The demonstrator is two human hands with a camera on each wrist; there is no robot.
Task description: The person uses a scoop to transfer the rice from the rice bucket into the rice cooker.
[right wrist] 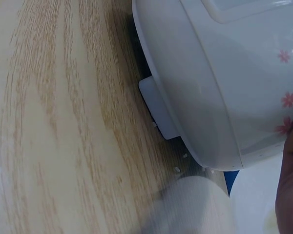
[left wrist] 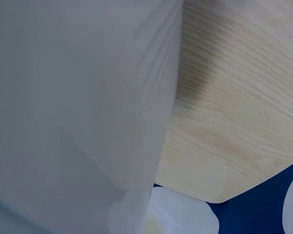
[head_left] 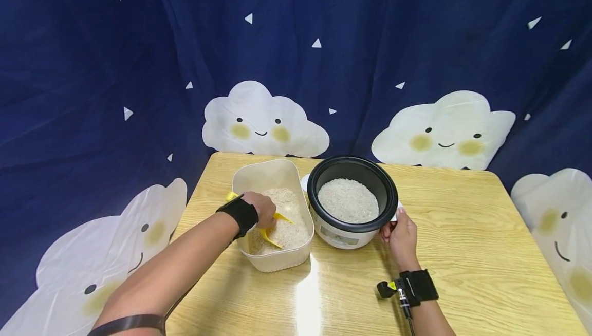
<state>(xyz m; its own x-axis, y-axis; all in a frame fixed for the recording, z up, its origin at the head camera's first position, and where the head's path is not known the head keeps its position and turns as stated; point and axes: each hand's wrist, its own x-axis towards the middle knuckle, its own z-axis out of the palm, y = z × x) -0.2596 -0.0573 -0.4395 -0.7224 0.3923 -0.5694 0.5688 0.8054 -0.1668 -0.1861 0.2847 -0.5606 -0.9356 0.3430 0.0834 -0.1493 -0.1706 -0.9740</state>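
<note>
In the head view my left hand (head_left: pixel 261 208) reaches down into a cream plastic bin (head_left: pixel 277 263) of rice (head_left: pixel 294 230). It grips a yellow scoop (head_left: pixel 270 238), whose bowl end dips into the grains. Right of the bin stands a white rice cooker (head_left: pixel 339 238) with a black inner pot, its bottom covered by white rice (head_left: pixel 349 201). My right hand (head_left: pixel 404 238) holds the cooker's white side handle (head_left: pixel 398 211). In the left wrist view the bin wall (left wrist: pixel 88 97) hides the left hand. The right wrist view has the right hand (right wrist: pixel 290 187) against the flowered cooker side (right wrist: pixel 195 83).
Both containers stand side by side on a wooden table (head_left: pixel 472 254). Some loose rice grains (right wrist: pixel 177 169) lie by the cooker's foot. A dark blue curtain (head_left: pixel 351 69) with white clouds hangs behind the table. Bands with cameras are strapped to both wrists.
</note>
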